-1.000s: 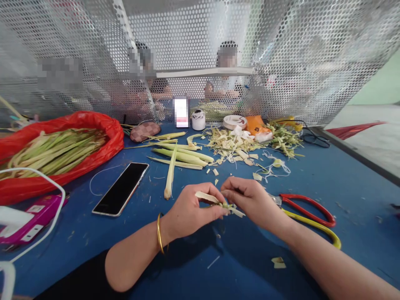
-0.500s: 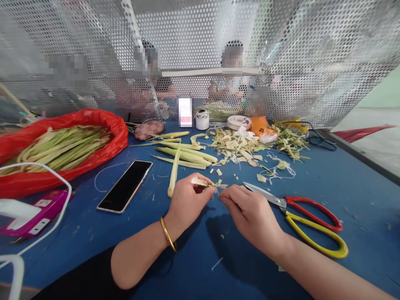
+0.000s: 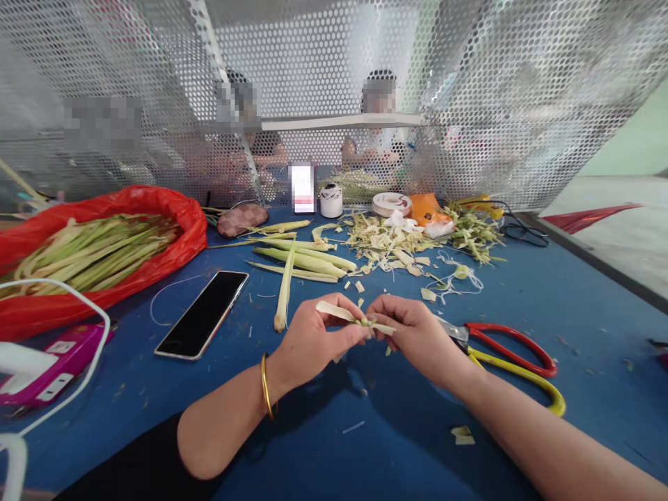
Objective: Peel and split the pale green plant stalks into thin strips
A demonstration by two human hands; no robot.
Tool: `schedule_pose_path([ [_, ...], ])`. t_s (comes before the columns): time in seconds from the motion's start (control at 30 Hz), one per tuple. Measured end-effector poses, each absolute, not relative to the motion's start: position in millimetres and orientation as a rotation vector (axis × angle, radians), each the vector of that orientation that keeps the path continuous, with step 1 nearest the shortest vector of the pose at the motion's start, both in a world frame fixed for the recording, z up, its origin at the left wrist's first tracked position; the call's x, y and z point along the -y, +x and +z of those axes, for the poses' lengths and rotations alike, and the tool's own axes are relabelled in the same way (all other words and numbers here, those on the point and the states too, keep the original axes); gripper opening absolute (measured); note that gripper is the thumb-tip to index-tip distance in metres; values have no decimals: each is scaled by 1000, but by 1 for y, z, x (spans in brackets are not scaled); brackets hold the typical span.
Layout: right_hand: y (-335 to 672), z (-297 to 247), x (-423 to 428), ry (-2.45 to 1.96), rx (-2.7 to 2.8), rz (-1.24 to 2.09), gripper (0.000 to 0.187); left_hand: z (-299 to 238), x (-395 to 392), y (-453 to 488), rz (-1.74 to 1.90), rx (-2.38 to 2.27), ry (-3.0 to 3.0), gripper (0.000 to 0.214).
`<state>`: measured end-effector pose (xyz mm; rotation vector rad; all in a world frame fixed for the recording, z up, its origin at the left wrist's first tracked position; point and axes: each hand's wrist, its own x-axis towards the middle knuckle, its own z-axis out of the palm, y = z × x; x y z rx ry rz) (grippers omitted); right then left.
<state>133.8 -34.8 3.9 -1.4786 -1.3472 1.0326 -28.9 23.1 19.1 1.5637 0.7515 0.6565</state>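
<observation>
My left hand [image 3: 313, 341], with a gold bangle on its wrist, pinches a pale folded leaf strip [image 3: 339, 313] low over the blue table [image 3: 522, 292]. My right hand [image 3: 417, 334] meets it from the right, its fingertips closed on the same strip's other end. Red and yellow handled scissors [image 3: 514, 358] lie on the table just right of my right hand, their blades partly hidden behind it. Long green leaf stalks [image 3: 300, 261] lie just beyond my hands.
A red bag [image 3: 172, 209] of leaf strips sits at the left. A black phone [image 3: 203, 313] lies left of my hands, a pink device [image 3: 57, 358] with white cable further left. Leaf scraps [image 3: 386, 240], thread spool [image 3: 330, 200] and tape roll [image 3: 391, 203] sit before a perforated screen [image 3: 495, 104]; people sit beyond.
My right hand had drawn back from the strip half a second ago; it has now returned and gripped it again. The view has shifted slightly.
</observation>
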Motion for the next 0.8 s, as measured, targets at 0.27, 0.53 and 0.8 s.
schedule_pose_path([
  [0.27, 122, -3, 48, -1499, 1656, 434, 21, 15, -25, -23, 779, -1028, 1402, 10],
  [0.53, 120, -4, 51, -1357, 1839, 270, 17, 3, -26, -21, 709, -1039, 1411, 8],
  [0.8, 122, -5, 47, -1342, 1889, 442, 17, 1, -23, -21, 665, -1039, 1482, 11],
])
